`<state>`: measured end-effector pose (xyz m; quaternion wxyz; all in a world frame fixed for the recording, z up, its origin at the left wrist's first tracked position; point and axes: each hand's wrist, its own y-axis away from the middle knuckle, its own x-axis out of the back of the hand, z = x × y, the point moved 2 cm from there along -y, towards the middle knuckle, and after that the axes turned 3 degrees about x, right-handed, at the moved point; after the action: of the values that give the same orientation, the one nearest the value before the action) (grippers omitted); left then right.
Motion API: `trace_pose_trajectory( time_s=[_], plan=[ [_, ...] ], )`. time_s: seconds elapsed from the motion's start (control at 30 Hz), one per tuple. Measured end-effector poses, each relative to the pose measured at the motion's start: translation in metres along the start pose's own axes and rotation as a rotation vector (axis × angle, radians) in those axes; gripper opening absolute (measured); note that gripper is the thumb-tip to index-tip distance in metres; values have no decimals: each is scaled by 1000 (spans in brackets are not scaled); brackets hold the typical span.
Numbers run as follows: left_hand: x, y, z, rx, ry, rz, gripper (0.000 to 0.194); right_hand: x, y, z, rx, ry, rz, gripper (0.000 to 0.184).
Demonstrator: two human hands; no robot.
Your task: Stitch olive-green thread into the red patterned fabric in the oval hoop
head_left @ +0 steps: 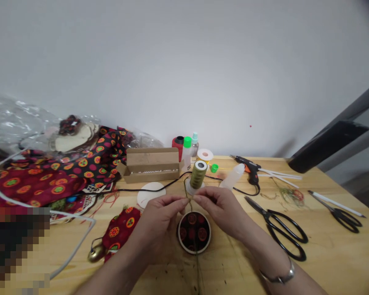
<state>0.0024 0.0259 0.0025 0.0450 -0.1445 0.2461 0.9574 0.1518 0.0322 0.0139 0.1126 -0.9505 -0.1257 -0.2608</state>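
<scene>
My left hand [169,208] and my right hand [217,205] meet at the middle of the table, thumbs and forefingers pinching an olive-green cord [190,205]. Just below my fingertips lies a round disc [192,232] covered in dark red-patterned fabric, with a pale rim. A thin green strand [198,266] runs from the disc down towards me. Directly behind my hands stands a spool of olive thread [198,176], and the cord loops up beside it. Exactly how the cord passes between my fingertips is hidden.
Large black-handled scissors [283,229] and smaller scissors [341,215] lie at the right, with a glue gun [249,168] behind. Patterned fabric [89,159] heaps up at the left near a cardboard box [152,168]. A brass bell [96,253] lies by a fabric scrap [119,229].
</scene>
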Motion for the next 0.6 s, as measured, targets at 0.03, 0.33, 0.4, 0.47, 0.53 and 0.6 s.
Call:
trace_pose_trajectory(
  time_s=[0.03,0.33,0.4,0.47,0.53,0.6],
  plan=[
    [0,0,1,-15,-17,13,14,0,1,-1,2,25,9,25],
    [8,-9,-9,18,37,-52,19,-19,23,-31,375,420,-161,17],
    [10,-11,-11,42,85,-87,20,-31,32,-35,581,615,-211,12],
    [10,-12,-10,54,151,-93,17,-46,41,-34,742,771,-266,10],
    [11,-11,-9,67,196,-73,16,-62,50,-30,849,805,-342,12],
    [10,-11,-7,67,212,-62,17,-72,56,-25,874,680,-387,14]
  ],
)
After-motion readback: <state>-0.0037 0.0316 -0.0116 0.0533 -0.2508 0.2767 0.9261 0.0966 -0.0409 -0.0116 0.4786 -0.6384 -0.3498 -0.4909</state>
